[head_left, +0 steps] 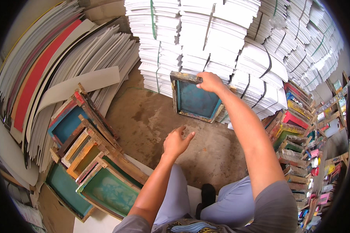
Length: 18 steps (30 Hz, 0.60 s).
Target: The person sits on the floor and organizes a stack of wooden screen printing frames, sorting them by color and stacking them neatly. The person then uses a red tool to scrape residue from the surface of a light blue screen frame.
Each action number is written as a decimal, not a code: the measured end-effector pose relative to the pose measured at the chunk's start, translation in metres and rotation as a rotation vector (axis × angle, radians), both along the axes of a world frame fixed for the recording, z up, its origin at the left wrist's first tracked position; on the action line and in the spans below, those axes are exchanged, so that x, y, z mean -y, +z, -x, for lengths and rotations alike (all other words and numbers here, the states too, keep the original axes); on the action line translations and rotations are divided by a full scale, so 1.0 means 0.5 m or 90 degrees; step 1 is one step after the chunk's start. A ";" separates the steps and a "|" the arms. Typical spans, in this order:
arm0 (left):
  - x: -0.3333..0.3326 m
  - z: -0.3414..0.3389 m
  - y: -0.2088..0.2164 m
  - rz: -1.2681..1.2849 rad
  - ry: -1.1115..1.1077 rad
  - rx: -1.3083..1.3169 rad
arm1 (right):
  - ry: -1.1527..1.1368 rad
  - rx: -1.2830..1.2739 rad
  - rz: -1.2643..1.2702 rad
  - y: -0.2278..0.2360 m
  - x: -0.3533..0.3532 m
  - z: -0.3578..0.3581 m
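Observation:
My right hand [210, 82] grips the top edge of a screen-printing frame [194, 97], with the fingers wrapped over its worn wooden rim. Dark blue mesh fills this frame, which leans upright in front of the stacked white sheets. Whether its lower edge touches the floor or the stack I cannot tell. Below and to the left, my left hand [177, 142] hangs in the air with its thumb and fingers apart, holding nothing. Nearest to it on the left is a pile of more printing frames, the front one a green-meshed frame [112, 189].
Tall bundles of white sheets [159, 42], tied with straps, stand at the back. Curved boards and sheets [62, 50] lean on the left, with a blue-meshed frame [68, 124] before them. At right, several frames [295, 147] line a cluttered rack. Stained concrete floor [140, 112] lies between.

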<state>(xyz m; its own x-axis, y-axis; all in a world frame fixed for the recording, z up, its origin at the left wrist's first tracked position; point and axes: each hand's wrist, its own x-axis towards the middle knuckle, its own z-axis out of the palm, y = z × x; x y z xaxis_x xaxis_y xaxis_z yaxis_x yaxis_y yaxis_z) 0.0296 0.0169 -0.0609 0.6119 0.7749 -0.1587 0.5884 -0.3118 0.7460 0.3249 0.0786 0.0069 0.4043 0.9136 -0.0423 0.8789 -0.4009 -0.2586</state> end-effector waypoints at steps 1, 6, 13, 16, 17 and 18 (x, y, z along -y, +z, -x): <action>-0.005 0.001 -0.006 -0.007 0.000 0.000 | 0.000 -0.005 0.008 -0.005 -0.010 -0.020; -0.022 0.000 -0.030 -0.003 0.002 -0.017 | -0.019 -0.056 -0.022 -0.031 -0.036 -0.080; -0.040 0.011 -0.067 0.012 0.002 -0.053 | 0.022 -0.053 -0.030 -0.043 -0.084 -0.090; -0.054 0.034 -0.072 0.048 0.017 -0.042 | 0.050 -0.004 0.005 -0.039 -0.086 -0.144; -0.058 0.043 -0.079 0.054 0.021 -0.055 | 0.036 0.017 0.002 -0.042 -0.083 -0.143; -0.063 0.048 -0.089 0.061 0.022 -0.066 | 0.019 0.041 -0.001 -0.044 -0.081 -0.136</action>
